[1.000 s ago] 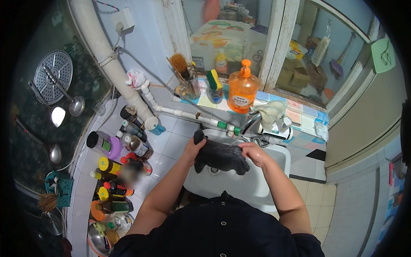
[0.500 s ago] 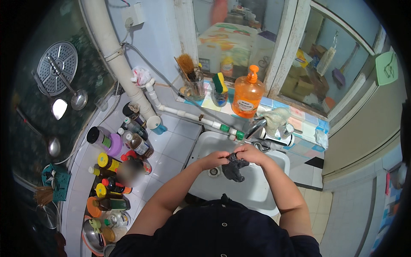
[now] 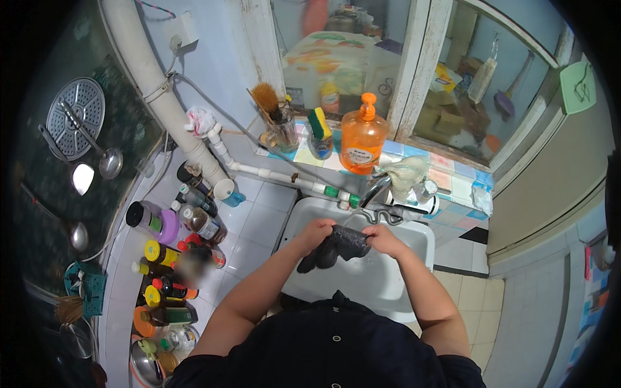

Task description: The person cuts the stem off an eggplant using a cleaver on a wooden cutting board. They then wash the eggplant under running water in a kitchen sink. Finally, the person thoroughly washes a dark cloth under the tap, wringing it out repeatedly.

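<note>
Over the white sink [image 3: 381,288], a dark grey cloth piece [image 3: 348,244] is stretched between my two hands, its kind not clear. My left hand [image 3: 315,235] grips its upper left edge, fingers closed on it. At the opposite edge, my right hand [image 3: 383,240] pinches the cloth. One part of the cloth hangs down below my left hand, hiding the drain area. The metal faucet [image 3: 377,189] is just beyond the cloth, its neck pointing toward the sink.
An orange pump bottle [image 3: 362,139], a yellow-green sponge [image 3: 319,124] in a glass and a brush [image 3: 266,99] stand on the tiled ledge behind the sink. Several bottles and a blue-white cup [image 3: 228,192] crowd the left counter. A white pipe [image 3: 259,171] runs along the wall.
The cloth was bunched up between close hands; now it is spread out flatter, with the hands farther apart. The view has shifted slightly.
</note>
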A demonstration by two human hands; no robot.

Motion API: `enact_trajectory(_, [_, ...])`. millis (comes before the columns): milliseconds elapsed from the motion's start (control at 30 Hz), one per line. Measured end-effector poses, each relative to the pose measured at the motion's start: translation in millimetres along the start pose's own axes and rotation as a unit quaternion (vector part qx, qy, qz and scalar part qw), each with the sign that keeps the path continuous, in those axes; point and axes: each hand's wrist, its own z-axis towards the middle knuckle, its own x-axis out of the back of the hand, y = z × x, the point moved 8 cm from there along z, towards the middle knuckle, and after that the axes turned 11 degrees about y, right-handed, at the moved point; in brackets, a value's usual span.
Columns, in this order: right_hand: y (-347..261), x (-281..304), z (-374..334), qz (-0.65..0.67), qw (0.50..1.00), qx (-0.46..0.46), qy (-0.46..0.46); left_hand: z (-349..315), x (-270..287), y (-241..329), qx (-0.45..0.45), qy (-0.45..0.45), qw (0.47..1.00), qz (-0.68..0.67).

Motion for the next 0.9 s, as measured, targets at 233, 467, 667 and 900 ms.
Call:
enact_trajectory(233, [-61.0,-9.4,-12.0,0.221,0.973,-0.033,-0.056,-21.4,-14.3,6.7,0.083,-0.133,0.987,-0.025])
enact_trajectory(467, [-55.7,-5.6,4.4,0.205,0.973,0.082,0.071,-18.7,-12.4,-5.4,0.128,-0.081,0.962,-0.227])
enact_trajectory(667, [-69.0,10.1,-18.3,0.043,0.935,0.187,0.297,-20.6,-13.5,-5.9,0.145,-0.086,0.922,-0.350])
enact_trajectory(900, [-75.9,-12.6,-32.1,0.021,0.937,0.207,0.280,-24.2,-12.0,-6.0,0.137,-0.076,0.937,-0.312])
